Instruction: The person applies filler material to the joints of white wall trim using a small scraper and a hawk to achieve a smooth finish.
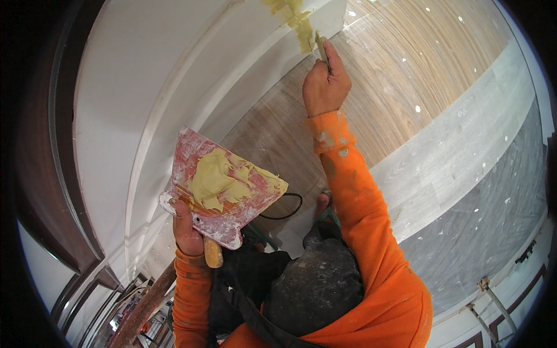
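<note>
My left hand (188, 229) is closed around the edge of a red plastic putty board (184, 152), smeared with white residue. A thick mound of yellow putty (213, 178) lies on top of the board. From under its near edge, beside my left hand, a wooden tool handle (213, 253) sticks out; the rest of that tool is mostly hidden. My right hand (328, 82), arm stretched far forward, grips a small putty knife (321, 49). The knife's blade is close to a yellow putty patch (301, 29) on the white ledged surface; whether it touches cannot be seen.
A white wall with stepped moulding (168, 87) curves along the left. Wood-patterned panels or flooring (400, 81) with white specks spread to the right. A dark cable loop (300, 204) lies near my foot (322, 203). A rusty pole (145, 310) rises at lower left, metal tubing (493, 301) at lower right.
</note>
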A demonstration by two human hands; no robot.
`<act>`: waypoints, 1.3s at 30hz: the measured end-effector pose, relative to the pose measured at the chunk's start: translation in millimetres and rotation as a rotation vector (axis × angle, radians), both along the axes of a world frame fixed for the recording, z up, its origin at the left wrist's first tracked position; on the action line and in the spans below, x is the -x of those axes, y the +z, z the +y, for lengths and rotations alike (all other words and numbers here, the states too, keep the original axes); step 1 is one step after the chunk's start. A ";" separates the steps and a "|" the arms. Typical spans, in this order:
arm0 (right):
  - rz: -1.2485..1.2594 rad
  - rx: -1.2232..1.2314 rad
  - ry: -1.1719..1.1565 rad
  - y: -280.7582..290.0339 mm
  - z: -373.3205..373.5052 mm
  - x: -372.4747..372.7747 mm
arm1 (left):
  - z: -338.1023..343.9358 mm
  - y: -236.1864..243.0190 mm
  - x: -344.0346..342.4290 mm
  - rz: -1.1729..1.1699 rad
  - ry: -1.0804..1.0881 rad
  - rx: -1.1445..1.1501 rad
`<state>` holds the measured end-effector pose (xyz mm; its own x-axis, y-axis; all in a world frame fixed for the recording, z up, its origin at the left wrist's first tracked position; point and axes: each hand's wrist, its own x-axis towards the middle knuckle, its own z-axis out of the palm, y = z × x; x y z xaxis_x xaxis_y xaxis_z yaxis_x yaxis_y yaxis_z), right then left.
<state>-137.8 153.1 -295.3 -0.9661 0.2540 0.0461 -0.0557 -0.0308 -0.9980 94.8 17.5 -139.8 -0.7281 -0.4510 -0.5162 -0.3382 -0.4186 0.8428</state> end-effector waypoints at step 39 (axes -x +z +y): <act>-0.116 -0.160 0.157 -39.9 1.9 -27.3 | 1.3 -0.2 3.3 -0.033 -0.018 0.078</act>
